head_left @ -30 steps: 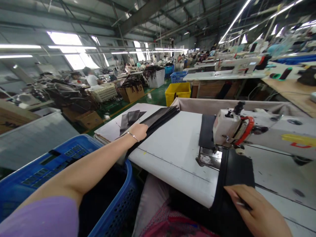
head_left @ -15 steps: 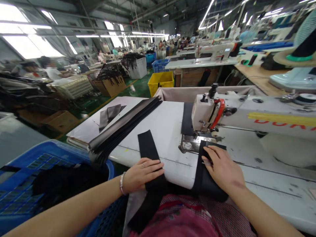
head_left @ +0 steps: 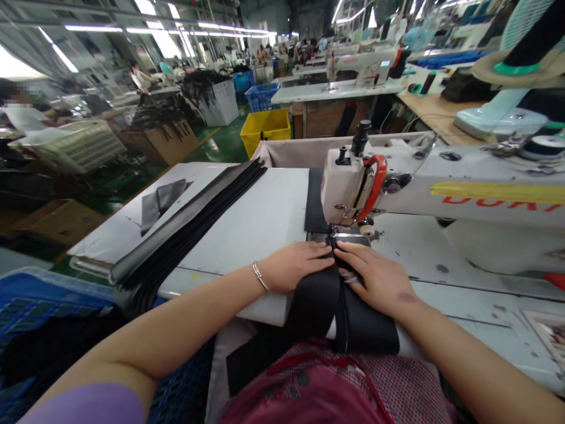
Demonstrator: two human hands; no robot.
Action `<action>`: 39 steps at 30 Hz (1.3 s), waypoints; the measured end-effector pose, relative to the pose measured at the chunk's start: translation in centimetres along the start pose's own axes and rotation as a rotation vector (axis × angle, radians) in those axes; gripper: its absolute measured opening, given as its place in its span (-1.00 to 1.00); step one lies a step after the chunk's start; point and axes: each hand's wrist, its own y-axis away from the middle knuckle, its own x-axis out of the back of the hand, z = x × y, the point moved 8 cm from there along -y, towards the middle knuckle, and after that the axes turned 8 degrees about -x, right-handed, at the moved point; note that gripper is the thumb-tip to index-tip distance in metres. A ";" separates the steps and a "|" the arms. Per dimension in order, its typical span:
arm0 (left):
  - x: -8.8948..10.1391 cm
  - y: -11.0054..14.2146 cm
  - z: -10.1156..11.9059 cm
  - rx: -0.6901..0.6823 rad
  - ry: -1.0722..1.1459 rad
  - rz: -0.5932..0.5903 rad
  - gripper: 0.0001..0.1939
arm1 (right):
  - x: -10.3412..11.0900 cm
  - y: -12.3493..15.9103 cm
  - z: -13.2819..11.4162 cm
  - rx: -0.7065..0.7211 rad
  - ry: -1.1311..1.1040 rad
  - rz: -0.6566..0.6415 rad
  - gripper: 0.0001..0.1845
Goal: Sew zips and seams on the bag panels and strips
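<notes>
My left hand [head_left: 302,266] lies with its fingers stretched flat on a black strip [head_left: 311,303], fingertips at the strip's inner edge. Opposite it, my right hand [head_left: 377,278] presses with outstretched fingers on a folded black piece [head_left: 368,324]. The two black edges meet between my fingertips, just in front of the sewing machine's presser foot [head_left: 334,229]. A small silvery thing [head_left: 351,277] shows at my right fingers; I cannot tell what it is. The sewing machine head [head_left: 346,185] stands right above. The ends of the black material hang toward my lap.
A stack of black strips [head_left: 189,224] lies slanted on the white table [head_left: 260,218], with loose dark pieces [head_left: 163,203] beyond it. A blue crate [head_left: 26,288] holding black material stands at the left. Behind are a yellow bin [head_left: 265,129] and another sewing machine [head_left: 359,68].
My left hand has moved right and forward with the black strip, bringing it against the right-hand piece. My right hand has shifted slightly left. The head view has turned a little.
</notes>
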 end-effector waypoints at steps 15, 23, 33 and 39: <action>-1.9 -0.6 -1.3 0.151 0.002 -0.103 -0.42 | 0.6 -0.2 0.1 -0.021 -0.092 0.012 -0.59; -1.9 -0.7 -1.6 0.160 0.017 -0.126 -0.36 | 0.5 -0.2 0.1 -0.045 -0.075 -0.011 -0.57; -1.9 -1.3 -2.6 0.126 0.069 -0.031 -0.48 | 0.6 -0.6 0.5 -0.079 -0.035 0.019 -0.59; -1.8 -1.3 -2.5 0.123 0.048 -0.011 -0.49 | 0.5 -0.5 0.5 -0.074 -0.028 0.016 -0.57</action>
